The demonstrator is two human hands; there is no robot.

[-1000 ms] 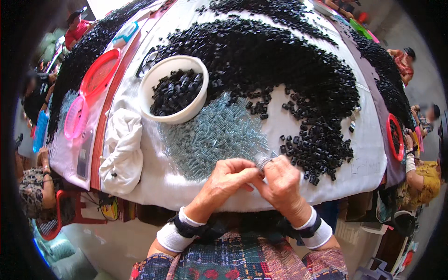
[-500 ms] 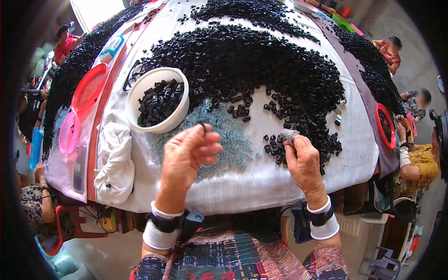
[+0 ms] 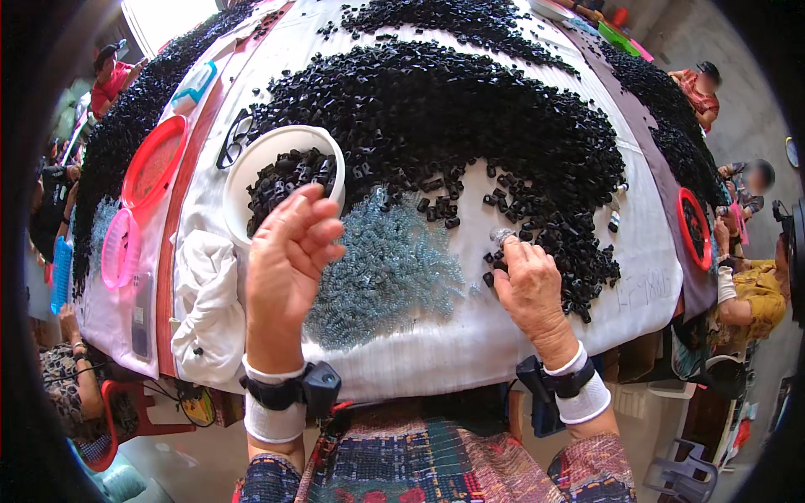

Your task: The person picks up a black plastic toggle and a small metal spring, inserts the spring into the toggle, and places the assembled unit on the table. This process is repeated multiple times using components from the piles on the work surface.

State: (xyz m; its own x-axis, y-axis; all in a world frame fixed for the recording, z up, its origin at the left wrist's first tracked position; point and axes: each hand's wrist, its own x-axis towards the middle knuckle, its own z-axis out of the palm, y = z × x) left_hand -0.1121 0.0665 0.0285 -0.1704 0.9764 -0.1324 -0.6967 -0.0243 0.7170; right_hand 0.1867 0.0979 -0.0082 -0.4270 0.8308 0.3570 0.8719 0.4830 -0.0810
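Note:
My left hand [image 3: 293,239] is over the near edge of a white bowl [image 3: 335,180], its fingers loosely apart and nothing visible in them. Small black plastic pieces [image 3: 289,172] fill the bowl. Beside it lies a heap of tiny clear bluish springs [image 3: 381,272]. On the right, my right hand [image 3: 530,285] reaches over loose black plastic pieces [image 3: 579,272], with thumb and forefinger apart. A grey cover [image 3: 501,235] sits on one of its fingertips. Both wrists wear white bands with black straps.
A large pile of black pieces [image 3: 453,109] spreads across the white cloth [image 3: 402,360]. A twisted white cloth [image 3: 208,302] and eyeglasses [image 3: 235,138] lie at the left. Beyond are red baskets [image 3: 155,163] and a pink basket [image 3: 122,247]. Other people sit along both sides.
My left hand has moved left from above the springs to the bowl, and the dark piece at its fingertips is no longer visible. My right hand has shifted slightly left and its fingers have spread.

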